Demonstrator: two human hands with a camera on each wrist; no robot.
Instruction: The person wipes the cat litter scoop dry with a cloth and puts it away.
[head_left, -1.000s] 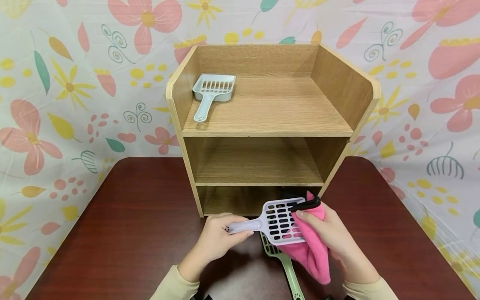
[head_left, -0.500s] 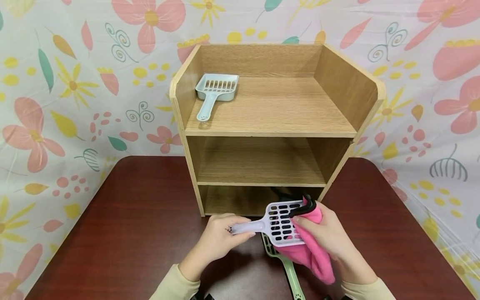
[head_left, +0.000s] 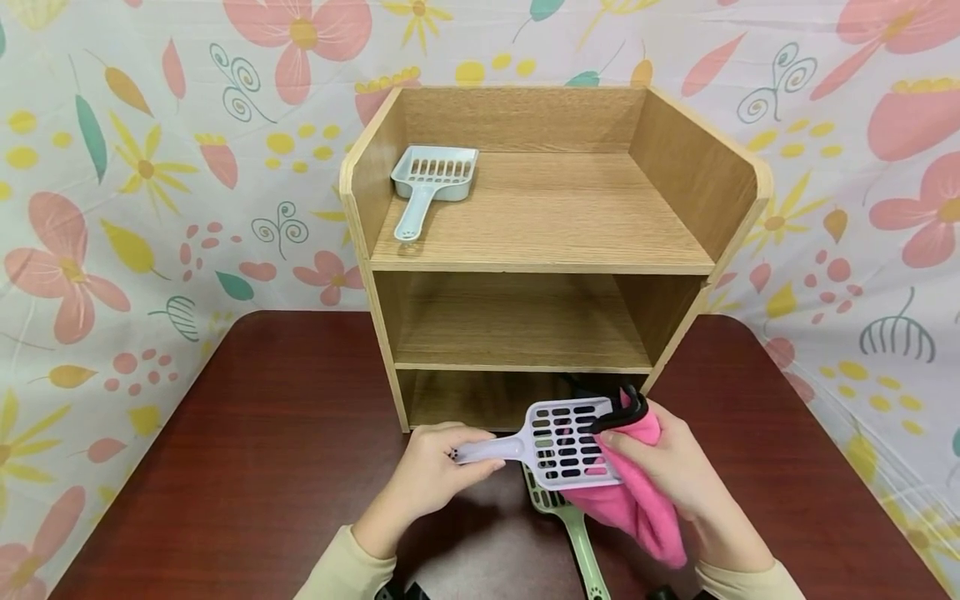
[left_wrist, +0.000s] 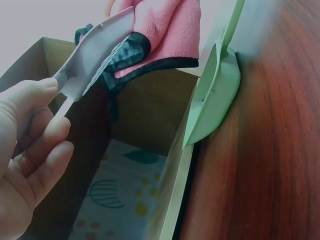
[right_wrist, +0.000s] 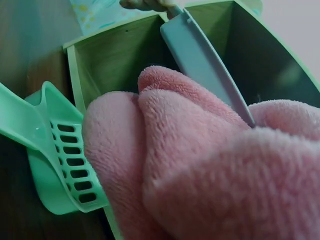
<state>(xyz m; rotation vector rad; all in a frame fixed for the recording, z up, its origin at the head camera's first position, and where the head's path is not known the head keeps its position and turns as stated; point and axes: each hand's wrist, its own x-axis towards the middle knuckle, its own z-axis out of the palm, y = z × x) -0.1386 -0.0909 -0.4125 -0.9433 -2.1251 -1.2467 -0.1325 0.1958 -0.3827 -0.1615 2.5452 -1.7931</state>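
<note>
A lavender litter scoop (head_left: 566, 443) with a slotted head is held up level in the head view. My left hand (head_left: 435, 475) pinches the end of its handle between thumb and fingers. My right hand (head_left: 675, 467) grips a pink cloth (head_left: 637, 508) with black edging, folded over the scoop's far edge. Part of the cloth shows through the slots and hangs below the head. In the right wrist view the cloth (right_wrist: 200, 160) fills the foreground and hides the right fingers. Below lies a green litter scoop (head_left: 577, 533), with a green holder (right_wrist: 45, 185) under its head.
A wooden shelf unit (head_left: 525, 268) stands at the back middle of the dark red table (head_left: 247, 467). On its top shelf, at the left, a pale blue scoop (head_left: 420, 208) rests in a matching holder (head_left: 450, 193). A floral curtain (head_left: 150, 167) hangs behind.
My right hand and the cloth shift slightly left, then back right along the scoop's far edge. The lavender scoop stays in my left hand with only slight movement.
</note>
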